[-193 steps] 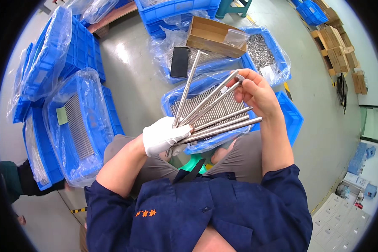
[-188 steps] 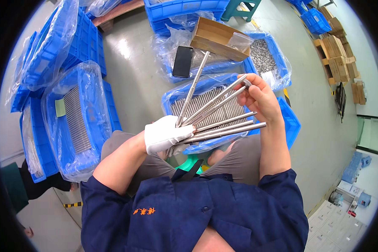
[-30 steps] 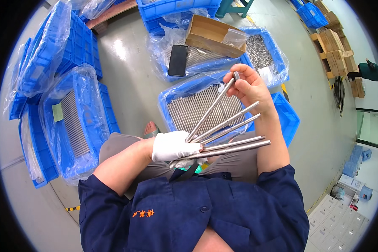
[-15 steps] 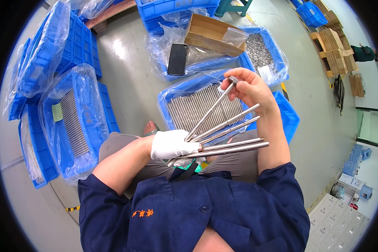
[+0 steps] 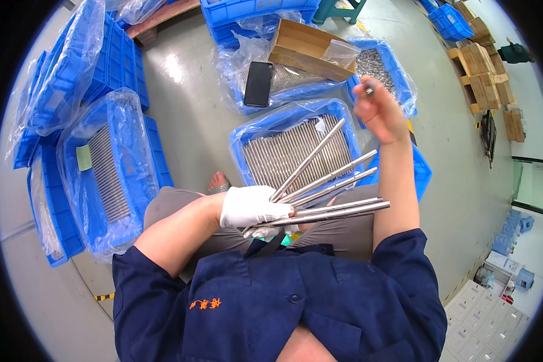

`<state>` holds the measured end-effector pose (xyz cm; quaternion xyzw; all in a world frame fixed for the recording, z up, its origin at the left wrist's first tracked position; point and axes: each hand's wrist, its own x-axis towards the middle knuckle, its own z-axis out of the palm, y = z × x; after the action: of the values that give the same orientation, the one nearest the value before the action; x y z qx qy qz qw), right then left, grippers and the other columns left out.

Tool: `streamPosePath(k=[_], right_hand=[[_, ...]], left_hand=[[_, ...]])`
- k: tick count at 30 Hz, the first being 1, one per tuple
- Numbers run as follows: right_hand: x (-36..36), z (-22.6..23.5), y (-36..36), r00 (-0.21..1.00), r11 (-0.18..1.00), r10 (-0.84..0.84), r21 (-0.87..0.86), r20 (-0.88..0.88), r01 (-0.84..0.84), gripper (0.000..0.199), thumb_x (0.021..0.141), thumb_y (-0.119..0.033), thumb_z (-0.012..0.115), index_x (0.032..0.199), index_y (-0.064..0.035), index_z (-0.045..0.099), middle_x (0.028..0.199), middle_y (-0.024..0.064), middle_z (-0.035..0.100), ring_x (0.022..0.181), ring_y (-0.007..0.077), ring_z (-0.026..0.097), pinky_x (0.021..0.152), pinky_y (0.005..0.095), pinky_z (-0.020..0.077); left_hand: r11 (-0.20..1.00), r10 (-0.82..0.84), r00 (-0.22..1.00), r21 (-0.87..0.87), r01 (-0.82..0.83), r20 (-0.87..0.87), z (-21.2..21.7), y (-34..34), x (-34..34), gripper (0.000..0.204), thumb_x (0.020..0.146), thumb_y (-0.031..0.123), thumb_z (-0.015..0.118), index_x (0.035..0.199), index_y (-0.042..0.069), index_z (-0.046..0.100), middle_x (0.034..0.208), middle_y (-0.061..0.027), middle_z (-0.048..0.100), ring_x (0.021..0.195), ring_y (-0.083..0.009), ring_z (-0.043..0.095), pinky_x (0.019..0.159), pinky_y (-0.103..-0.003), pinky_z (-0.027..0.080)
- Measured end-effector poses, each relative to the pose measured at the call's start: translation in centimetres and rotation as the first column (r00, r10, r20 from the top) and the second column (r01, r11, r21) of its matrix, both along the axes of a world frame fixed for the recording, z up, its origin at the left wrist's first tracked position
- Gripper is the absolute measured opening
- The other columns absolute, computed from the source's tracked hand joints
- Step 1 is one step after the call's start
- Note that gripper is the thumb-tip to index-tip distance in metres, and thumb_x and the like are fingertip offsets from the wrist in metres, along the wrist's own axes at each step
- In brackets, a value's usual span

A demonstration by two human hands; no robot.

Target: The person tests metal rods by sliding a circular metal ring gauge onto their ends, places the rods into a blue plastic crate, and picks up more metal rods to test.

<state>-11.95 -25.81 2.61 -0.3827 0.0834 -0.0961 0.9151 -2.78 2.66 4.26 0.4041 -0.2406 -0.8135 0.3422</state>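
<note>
My left hand (image 5: 253, 206), in a white glove, is closed around several slim metal rods (image 5: 362, 210) that fan out to the right over my lap. My bare right hand (image 5: 385, 117) is raised to the right of them, its fingertips pinching a short dark metal piece (image 5: 369, 89), slightly blurred. The hand is apart from the rods. Below and beyond the rods sits a blue bin (image 5: 237, 154) lined with clear plastic and filled with rows of similar metal rods (image 5: 283, 154).
Behind it, another lined bin carries a black phone (image 5: 257, 84) and an open cardboard box (image 5: 301, 59). A bin of small metal parts (image 5: 374, 63) stands at right. On my left are a bin of rods (image 5: 109, 181) and stacked blue crates (image 5: 117, 60).
My right hand has moved up and right, taking the dark metal piece away from the end of the uppermost rod. My left hand still holds the rods in nearly the same place.
</note>
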Motion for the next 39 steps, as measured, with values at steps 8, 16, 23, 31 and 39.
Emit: streamPosePath(k=[8, 16, 23, 31, 39], right_hand=[[0.6, -1.1, 2.1, 0.963, 0.983, -0.137, -0.154, -0.232, 0.102, 0.018, 0.080, -0.008, 0.049, 0.096, -0.0020, 0.053, 0.071, 0.0005, 0.048, 0.059, 0.0092, 0.042, 0.054, 0.0208, 0.0392], [1.2, -2.5, 13.9, 0.980, -0.463, 0.035, -0.866, 0.194, 0.188, 0.033, 0.072, -0.015, 0.047, 0.104, -0.0184, 0.055, 0.074, 0.0019, 0.044, 0.074, 0.0164, 0.047, 0.062, 0.0299, 0.0357], [0.9, -3.8, 13.9, 0.947, -0.152, 0.089, -0.936, 0.307, 0.318, 0.007, 0.064, -0.014, 0.052, 0.065, -0.0088, 0.048, 0.075, 0.0068, 0.044, 0.073, 0.0231, 0.048, 0.060, 0.0334, 0.0400], [0.9, 0.7, 11.3, 0.898, 0.752, -0.437, -0.524, 0.059, 0.400, 0.018, 0.077, -0.015, 0.058, 0.065, -0.0042, 0.050, 0.055, -0.0022, 0.044, 0.053, 0.0050, 0.040, 0.050, 0.0221, 0.0353], [0.1, -0.7, 12.7, 0.931, 0.811, -0.364, -0.489, 0.006, 0.320, 0.017, 0.076, -0.016, 0.060, 0.070, -0.0017, 0.052, 0.060, -0.0003, 0.051, 0.057, 0.0064, 0.045, 0.053, 0.0230, 0.0381]], left_hand=[[0.879, 0.466, 0.873, -0.036, -0.475, -0.145, -0.7, -0.1, 1.3, 0.031, 0.073, 0.024, 0.062, 0.084, -0.002, 0.050, 0.051, -0.0025, 0.045, 0.043, -0.0136, 0.046, 0.050, -0.027, 0.044], [0.882, 0.396, 0.881, 0.158, -0.443, 0.258, -4.4, -0.3, 1.7, 0.013, 0.073, 0.012, 0.051, 0.076, -0.001, 0.052, 0.062, -0.0124, 0.056, 0.059, -0.0245, 0.058, 0.058, -0.034, 0.049], [0.946, 0.290, 0.929, 0.076, -0.314, 0.231, -2.4, -0.1, 1.1, 0.038, 0.078, 0.032, 0.046, 0.096, 0.000, 0.052, 0.085, -0.0105, 0.057, 0.075, -0.0181, 0.054, 0.064, -0.029, 0.044], [0.309, 0.877, 0.265, 0.049, -0.950, -0.401, -7.1, -0.9, 1.6, 0.052, 0.082, 0.050, 0.031, 0.108, 0.009, 0.051, 0.113, -0.0112, 0.049, 0.108, -0.0300, 0.043, 0.091, -0.043, 0.032], [0.365, 0.901, 0.313, 0.138, -0.920, -0.301, -3.9, -7.5, -3.3, 0.030, 0.087, 0.023, 0.038, 0.112, 0.009, 0.046, 0.106, -0.0065, 0.054, 0.093, -0.0181, 0.054, 0.079, -0.032, 0.044]])
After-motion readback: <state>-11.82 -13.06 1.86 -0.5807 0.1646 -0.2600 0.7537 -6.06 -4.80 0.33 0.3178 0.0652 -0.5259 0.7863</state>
